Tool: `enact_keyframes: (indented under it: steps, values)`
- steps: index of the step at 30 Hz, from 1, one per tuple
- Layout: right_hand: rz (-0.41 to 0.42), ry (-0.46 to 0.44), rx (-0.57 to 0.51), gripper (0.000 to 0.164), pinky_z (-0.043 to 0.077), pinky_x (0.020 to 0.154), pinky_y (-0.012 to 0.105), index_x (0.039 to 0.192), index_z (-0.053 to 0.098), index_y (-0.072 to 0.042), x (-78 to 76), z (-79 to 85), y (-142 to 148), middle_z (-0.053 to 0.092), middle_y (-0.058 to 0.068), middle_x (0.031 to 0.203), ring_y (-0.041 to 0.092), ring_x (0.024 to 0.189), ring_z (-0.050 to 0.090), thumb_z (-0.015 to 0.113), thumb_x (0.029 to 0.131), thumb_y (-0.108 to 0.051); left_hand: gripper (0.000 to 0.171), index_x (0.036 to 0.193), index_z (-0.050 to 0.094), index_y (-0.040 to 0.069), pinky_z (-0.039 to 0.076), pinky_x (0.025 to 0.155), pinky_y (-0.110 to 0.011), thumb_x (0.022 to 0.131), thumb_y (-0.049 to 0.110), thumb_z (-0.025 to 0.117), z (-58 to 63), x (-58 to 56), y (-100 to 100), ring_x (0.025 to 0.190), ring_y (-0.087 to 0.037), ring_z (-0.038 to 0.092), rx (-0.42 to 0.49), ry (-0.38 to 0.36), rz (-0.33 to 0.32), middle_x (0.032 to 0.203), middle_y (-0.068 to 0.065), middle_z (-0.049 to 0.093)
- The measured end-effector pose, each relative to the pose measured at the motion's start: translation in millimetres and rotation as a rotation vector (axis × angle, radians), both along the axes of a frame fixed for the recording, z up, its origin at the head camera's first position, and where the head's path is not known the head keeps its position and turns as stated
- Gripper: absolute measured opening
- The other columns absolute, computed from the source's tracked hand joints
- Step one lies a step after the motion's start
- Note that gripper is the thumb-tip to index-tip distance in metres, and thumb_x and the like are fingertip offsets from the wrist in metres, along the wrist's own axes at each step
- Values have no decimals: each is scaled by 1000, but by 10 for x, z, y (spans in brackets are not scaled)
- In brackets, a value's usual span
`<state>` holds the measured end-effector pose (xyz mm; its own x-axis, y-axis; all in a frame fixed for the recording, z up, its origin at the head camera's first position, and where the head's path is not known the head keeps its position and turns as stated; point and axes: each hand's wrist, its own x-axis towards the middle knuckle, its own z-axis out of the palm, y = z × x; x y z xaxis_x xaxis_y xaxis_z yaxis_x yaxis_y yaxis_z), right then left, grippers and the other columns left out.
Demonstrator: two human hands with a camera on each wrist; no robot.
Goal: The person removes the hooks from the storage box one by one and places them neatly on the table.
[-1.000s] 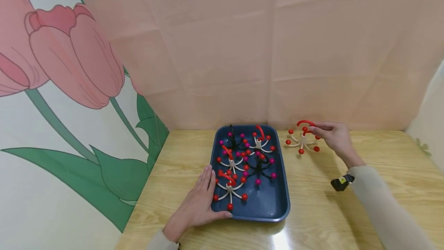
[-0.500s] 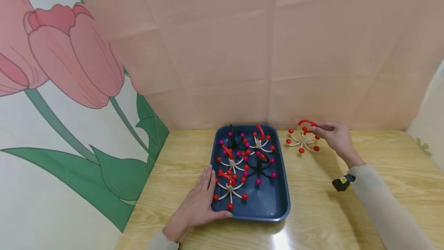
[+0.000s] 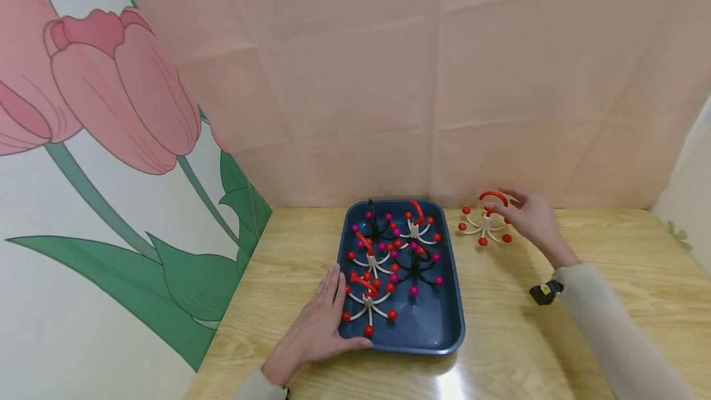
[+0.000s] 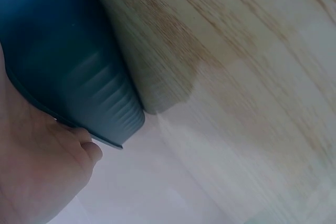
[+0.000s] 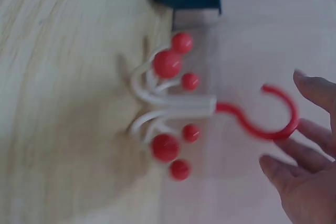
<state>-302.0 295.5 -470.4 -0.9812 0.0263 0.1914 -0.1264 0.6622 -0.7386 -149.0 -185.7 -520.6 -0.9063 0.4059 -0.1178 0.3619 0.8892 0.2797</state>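
Note:
A white multi-arm hook hanger (image 3: pixel 486 227) with red ball tips and a red hook stands on the table, right of the blue tray (image 3: pixel 424 323). My right hand (image 3: pixel 536 220) is beside its red hook, thumb and fingers spread apart. In the right wrist view the hook (image 5: pixel 286 124) lies between the spread fingers, unclasped; a fingertip is at or very near it. My left hand (image 3: pixel 315 321) rests along the tray's left side with straight fingers, its thumb at the front rim. Inside the tray stand several hangers, white ones (image 3: pixel 369 304) with red tips and black ones (image 3: pixel 415 268) with magenta tips.
A wooden table (image 3: pixel 500 326) carries the tray. Pinkish cloth (image 3: pixel 344 110) hangs upright behind it. At the left is a panel with printed tulips (image 3: pixel 122 79). The tray's front right part shows bare floor.
The right thumb and fingers have parted and let go of the red hook. The hanger stays upright in nearly the same place. My left hand has not moved.

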Motion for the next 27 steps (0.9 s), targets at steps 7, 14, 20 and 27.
enact_keyframes:
  steps: [7, 14, 20, 27]
  values:
    - [29, 189, 96, 65, 55, 65, 51, 140, 63, 3, 213, 299, -426, 67, 34, 132, 57, 122, 61, 83, 92, -37, 136, 170, 3, 10, 22, 134, -51, 78, 95, 55, -28, 20, -13, 167, -30, -6, -10, -2, 0, 178, -10, -17]
    - [202, 267, 69, 55, 55, 101, 62, 132, 68, 4, 432, 532, -859, 65, 26, 141, 49, 126, 64, 87, 88, -23, 136, 170, 4, 9, 23, 133, -52, 78, 95, 55, -34, -1, -13, 167, -31, -5, -4, 22, 3, 178, -11, -15]
    - [313, 254, 48, 49, 58, 97, 58, 129, 71, 1, 691, 591, -1137, 67, 24, 138, 44, 124, 67, 87, 88, -21, 135, 170, 3, 8, 22, 134, -51, 79, 94, 55, -21, -6, -3, 167, -31, -6, -9, 13, -7, 178, -12, -15]
    - [437, 269, 57, 41, 64, 90, 48, 125, 75, -9, 1027, 651, -1423, 75, 12, 127, 31, 113, 73, 87, 88, -23, 134, 170, 5, 9, 23, 133, -53, 79, 92, 58, -14, 6, -2, 167, -32, -5, 2, 21, -9, 178, -11, -14]
